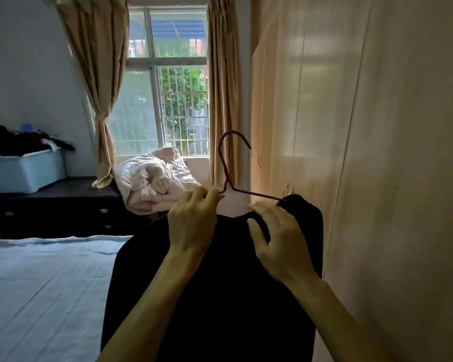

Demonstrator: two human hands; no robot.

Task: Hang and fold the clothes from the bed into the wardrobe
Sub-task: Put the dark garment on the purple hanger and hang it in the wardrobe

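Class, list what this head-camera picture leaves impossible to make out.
Head view: half the hanger, hidden by the left hand and black garment.
Head view: the garment's hem, cut off by the bottom edge.
Head view: the wardrobe inside, behind shut doors.

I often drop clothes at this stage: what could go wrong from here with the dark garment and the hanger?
1. Only the right arm of the hanger visibly sits inside the dark garment. Its other arm is hidden behind the left hand. If that arm is unseated, the garment may slide off.
2. The right hand pinches the neckline and the wardrobe door looks shut, so freeing a hand to open it could loosen the grip.
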